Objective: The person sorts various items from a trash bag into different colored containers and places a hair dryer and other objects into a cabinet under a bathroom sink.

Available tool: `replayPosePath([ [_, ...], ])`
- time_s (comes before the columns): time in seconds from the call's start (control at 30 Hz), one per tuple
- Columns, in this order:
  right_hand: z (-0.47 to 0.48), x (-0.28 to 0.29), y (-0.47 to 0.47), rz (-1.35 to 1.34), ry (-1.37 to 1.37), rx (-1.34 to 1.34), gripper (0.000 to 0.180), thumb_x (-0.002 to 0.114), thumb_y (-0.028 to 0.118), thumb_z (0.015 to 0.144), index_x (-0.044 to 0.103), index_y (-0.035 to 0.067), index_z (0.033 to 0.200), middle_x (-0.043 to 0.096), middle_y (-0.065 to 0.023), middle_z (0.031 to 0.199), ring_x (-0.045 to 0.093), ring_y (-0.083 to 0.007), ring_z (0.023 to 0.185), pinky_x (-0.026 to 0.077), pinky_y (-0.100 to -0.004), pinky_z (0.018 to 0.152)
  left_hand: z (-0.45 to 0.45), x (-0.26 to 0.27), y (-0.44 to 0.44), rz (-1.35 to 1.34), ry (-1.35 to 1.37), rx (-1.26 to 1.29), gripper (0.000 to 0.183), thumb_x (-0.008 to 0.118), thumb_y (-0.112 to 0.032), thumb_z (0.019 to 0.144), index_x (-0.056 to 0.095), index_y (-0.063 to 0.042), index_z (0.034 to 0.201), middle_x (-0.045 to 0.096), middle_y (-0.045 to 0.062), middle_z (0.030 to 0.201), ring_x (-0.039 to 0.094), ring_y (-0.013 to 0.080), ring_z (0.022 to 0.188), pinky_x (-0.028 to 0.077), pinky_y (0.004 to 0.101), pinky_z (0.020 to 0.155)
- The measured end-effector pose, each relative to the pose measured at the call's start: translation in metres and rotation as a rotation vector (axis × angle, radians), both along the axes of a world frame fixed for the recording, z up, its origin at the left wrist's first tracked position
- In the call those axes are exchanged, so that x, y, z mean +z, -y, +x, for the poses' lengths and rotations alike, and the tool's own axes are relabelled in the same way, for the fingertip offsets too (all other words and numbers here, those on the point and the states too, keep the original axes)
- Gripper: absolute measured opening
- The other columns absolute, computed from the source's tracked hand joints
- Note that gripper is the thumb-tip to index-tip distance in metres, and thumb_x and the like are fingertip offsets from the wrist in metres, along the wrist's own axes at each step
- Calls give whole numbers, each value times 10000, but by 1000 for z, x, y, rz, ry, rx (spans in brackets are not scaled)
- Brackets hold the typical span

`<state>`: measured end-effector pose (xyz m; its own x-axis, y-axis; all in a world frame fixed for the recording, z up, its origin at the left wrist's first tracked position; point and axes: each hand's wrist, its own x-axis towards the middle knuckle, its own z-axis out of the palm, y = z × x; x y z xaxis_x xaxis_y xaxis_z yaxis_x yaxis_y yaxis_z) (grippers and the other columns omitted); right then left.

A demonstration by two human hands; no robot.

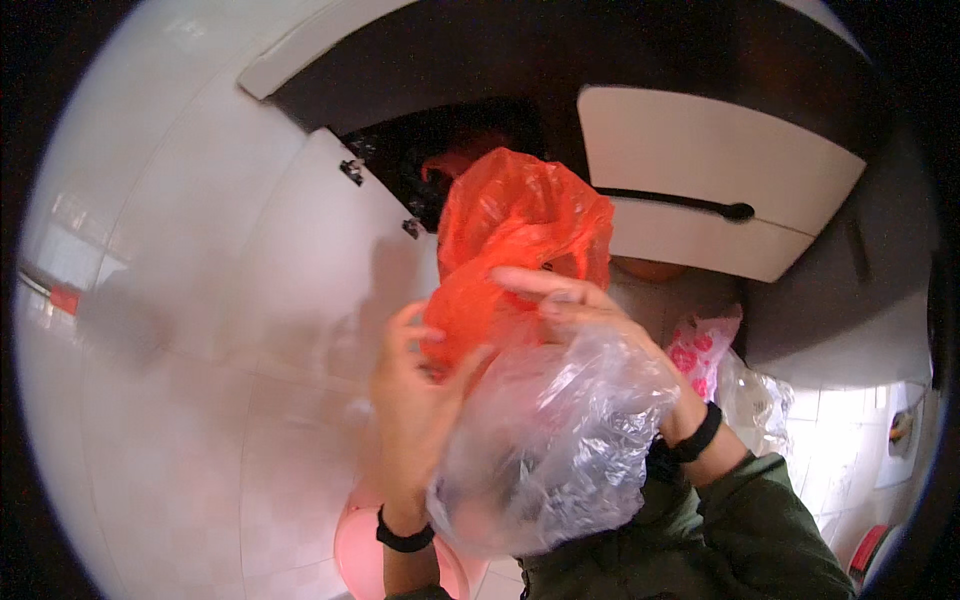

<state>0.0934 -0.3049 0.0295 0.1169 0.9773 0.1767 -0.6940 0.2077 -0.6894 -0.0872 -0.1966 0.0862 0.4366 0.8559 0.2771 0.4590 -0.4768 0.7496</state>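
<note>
A translucent red plastic bag [525,202] is bunched in front of me, between my hands. My left hand [420,390] touches the red bag's lower left side, its fingers curved and apart, somewhat blurred. My right hand [585,304] lies against the bag's right side, index finger stretched across it; part of the palm is hidden. A clear crinkled plastic bag [570,442] hangs below the hands, over both wrists' inner side, close to my body. Whether the fingers pinch either bag is hard to see.
Behind the red bag is an open dark cabinet with a white door [322,247] at its left. A white drawer front [705,165] is at the right. Below right lie a pink-patterned bag [701,352] and another clear bag [757,397]. A pink basin [360,551] stands at lower left.
</note>
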Motion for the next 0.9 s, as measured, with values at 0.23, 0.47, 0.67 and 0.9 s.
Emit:
replayPosePath([
  [0.23,-14,-40,-30,288,204,-66,317,534,179,897,547,35,1179,580,-58,1096,545,-84,937,441,-223,798,24,-33,-4,41,278,-275,274,580,-136,840,552,3,1075,604,91,940,590,165,845,465,291,778],
  [0.47,13,-104,-60,64,-225,-398,246,516,118,881,540,18,1104,594,-100,1060,564,-154,919,446,-289,779,51,-5,71,90,200,-230,247,529,-134,861,576,66,998,597,107,989,548,143,930,428,292,837],
  [0.67,37,-90,-83,-149,-186,-1119,234,489,81,864,514,7,1085,593,-148,1022,571,-258,895,443,-354,767,6,-12,40,-234,-164,-195,241,539,-164,881,574,71,921,587,91,927,499,81,859,407,254,744],
  [0.9,14,-17,-31,144,534,-1461,424,523,128,839,414,-9,1225,489,-238,1147,478,-380,1047,369,-387,933,30,7,54,-384,229,-367,330,506,-116,871,509,32,1165,466,132,1253,510,214,1059,428,321,867],
])
